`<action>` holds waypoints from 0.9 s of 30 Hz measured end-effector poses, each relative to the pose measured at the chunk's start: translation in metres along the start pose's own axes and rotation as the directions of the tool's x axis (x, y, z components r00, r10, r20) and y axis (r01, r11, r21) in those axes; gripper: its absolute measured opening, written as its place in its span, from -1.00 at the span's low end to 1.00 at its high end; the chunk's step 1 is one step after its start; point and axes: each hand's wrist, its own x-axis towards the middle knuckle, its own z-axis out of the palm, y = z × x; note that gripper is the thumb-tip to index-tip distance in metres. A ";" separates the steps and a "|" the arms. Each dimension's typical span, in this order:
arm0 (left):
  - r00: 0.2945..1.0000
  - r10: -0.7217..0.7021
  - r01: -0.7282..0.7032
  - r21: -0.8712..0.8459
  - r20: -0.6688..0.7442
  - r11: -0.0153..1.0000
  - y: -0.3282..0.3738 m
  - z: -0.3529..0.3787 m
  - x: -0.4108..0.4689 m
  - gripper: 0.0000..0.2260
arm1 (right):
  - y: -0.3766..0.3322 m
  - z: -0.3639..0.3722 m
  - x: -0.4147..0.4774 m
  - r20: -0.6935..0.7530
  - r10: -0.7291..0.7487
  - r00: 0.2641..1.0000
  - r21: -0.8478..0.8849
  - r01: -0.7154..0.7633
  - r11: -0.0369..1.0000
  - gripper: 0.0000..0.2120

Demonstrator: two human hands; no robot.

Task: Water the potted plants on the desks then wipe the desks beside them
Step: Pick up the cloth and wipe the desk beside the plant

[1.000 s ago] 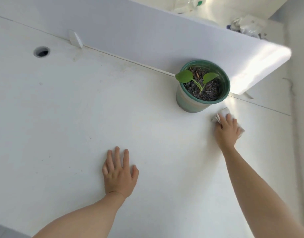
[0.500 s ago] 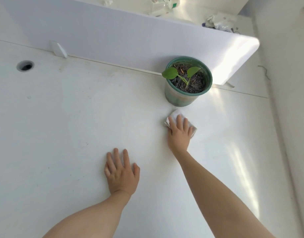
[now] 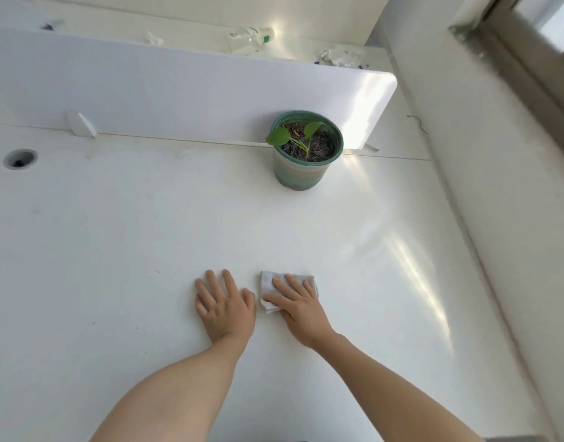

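Wipe stroke update: right hand (image 3: 301, 306) has dragged the cloth (image 3: 269, 282) off the spot just beside the pot (image 3: 303, 169) and back toward the body over the last second, sweeping right-to-left then inward. The potted plant now sits well beyond the fingertips, up against the divider panel (image 3: 178, 87). Left hand (image 3: 224, 309) hasn't shifted, still planted flat as a brace.

Read: strip of desk (image 3: 114, 234) in front of the pot looks covered, so the wiping step is well underway here; watering for this plant is probably done, soil looks dark, though I can't confirm wetness.

Fingers:
- right: spread and extended, pressing flat on top of the folded cloth, not curled around it. Cloth pokes out ahead of and to the left of the fingertips, pinned to the desk by palm pressure only
- left: spread open, palm down on bare desk, holding nothing. Thumb just beside the cloth's left edge, can't tell if touching

Cable hole (image 3: 20, 158) far out left of the left fingers, that side looks unwiped – faint specks there
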 end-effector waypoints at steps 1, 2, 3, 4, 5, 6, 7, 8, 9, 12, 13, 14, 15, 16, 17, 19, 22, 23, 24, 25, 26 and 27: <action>1.000 0.005 -0.005 -0.013 -0.008 1.000 0.000 0.001 0.000 -0.50 | -0.003 -0.002 -0.003 -0.005 0.015 1.000 0.014 -0.015 1.000 -0.67; 1.000 0.010 -0.010 -0.031 -0.010 0.999 0.000 0.001 -0.001 -0.50 | -0.006 -0.004 -0.005 -0.021 0.030 0.999 0.036 -0.030 0.999 -0.65; 1.000 0.014 -0.015 -0.048 -0.016 0.999 -0.001 0.001 -0.001 -0.50 | -0.010 -0.006 -0.007 -0.038 0.056 0.998 0.076 -0.053 0.996 -0.61; 0.999 0.018 -0.020 -0.059 -0.033 0.998 -0.001 0.001 -0.002 -0.51 | -0.014 -0.007 -0.008 -0.051 0.090 0.995 0.120 -0.083 0.989 -0.57; 0.998 0.022 -0.026 -0.069 -0.061 0.997 -0.002 0.003 -0.002 -0.53 | -0.018 -0.008 -0.008 -0.059 0.126 0.990 0.165 -0.114 0.980 -0.53; 0.996 0.020 -0.028 -0.086 -0.091 0.996 -0.002 0.005 -0.002 -0.55 | -0.021 -0.008 -0.008 -0.066 0.162 0.985 0.203 -0.146 0.968 -0.53; 0.992 0.019 -0.033 -0.106 -0.124 0.994 -0.003 0.006 -0.002 -0.56 | -0.025 -0.010 -0.008 -0.061 0.200 0.978 0.236 -0.180 0.955 -0.57; 0.987 0.016 -0.036 -0.124 -0.161 0.992 -0.004 0.006 -0.003 -0.57 | -0.028 -0.011 -0.008 -0.055 0.235 0.971 0.274 -0.212 0.938 -0.65; 0.983 0.010 -0.038 -0.144 -0.186 0.989 -0.005 0.007 -0.004 -0.60 | -0.031 -0.013 -0.010 -0.046 0.266 0.963 0.325 -0.237 0.915 -0.72; 0.990 -0.015 -0.011 -0.187 -0.138 0.982 -0.008 0.005 -0.006 -0.57 | -0.036 -0.024 -0.019 0.014 0.378 0.926 0.472 -0.339 0.814 -0.76; 0.990 -0.020 -0.008 -0.198 -0.139 0.980 -0.009 0.005 -0.006 -0.57 | -0.038 -0.029 -0.022 0.046 0.417 0.908 0.516 -0.379 0.768 -0.74; 0.990 -0.022 -0.009 -0.214 -0.143 0.977 -0.010 0.004 -0.006 -0.57 | -0.038 -0.034 -0.025 0.069 0.451 0.890 0.558 -0.409 0.722 -0.71; 0.989 -0.030 -0.006 -0.240 -0.146 0.971 -0.011 0.002 -0.005 -0.58 | -0.037 -0.040 -0.029 0.084 0.477 0.875 0.591 -0.429 0.683 -0.69; 0.989 -0.046 0.004 -0.281 -0.141 0.960 -0.011 -0.001 -0.005 -0.58 | -0.036 -0.047 -0.033 0.102 0.491 0.865 0.620 -0.441 0.648 -0.67; 0.990 -0.066 0.019 -0.340 -0.127 0.940 -0.012 -0.005 -0.004 -0.58 | -0.034 -0.053 -0.039 0.130 0.490 0.862 0.646 -0.449 0.618 -0.67; 0.991 -0.091 0.034 -0.466 -0.100 0.884 -0.016 -0.014 -0.003 -0.59 | -0.031 -0.063 -0.052 0.199 0.461 0.865 0.685 -0.459 0.565 -0.69; 0.996 -0.085 0.047 -0.643 -0.028 0.764 -0.025 -0.032 -0.012 -0.59 | -0.027 -0.077 -0.074 0.246 0.434 0.867 0.683 -0.473 0.557 -0.71; 0.997 -0.077 0.054 -0.714 0.000 0.698 -0.029 -0.038 -0.021 -0.59 | -0.026 -0.081 -0.081 0.243 0.429 0.870 0.680 -0.468 0.564 -0.72; 0.998 -0.065 0.053 -0.768 0.015 0.638 -0.032 -0.044 -0.034 -0.63 | -0.026 -0.084 -0.089 0.238 0.425 0.873 0.679 -0.463 0.571 -0.73; 0.998 -0.058 0.044 -0.796 0.012 0.603 -0.036 -0.049 -0.049 -0.68 | -0.025 -0.087 -0.097 0.229 0.421 0.878 0.679 -0.454 0.577 -0.73; 0.998 -0.057 0.034 -0.806 0.000 0.591 -0.039 -0.052 -0.067 -0.72 | -0.025 -0.090 -0.104 0.219 0.412 0.884 0.682 -0.441 0.584 -0.73; 0.998 -0.061 0.026 -0.814 -0.011 0.580 -0.042 -0.053 -0.086 -0.75 | -0.026 -0.091 -0.112 0.210 0.396 0.894 0.683 -0.424 0.595 -0.72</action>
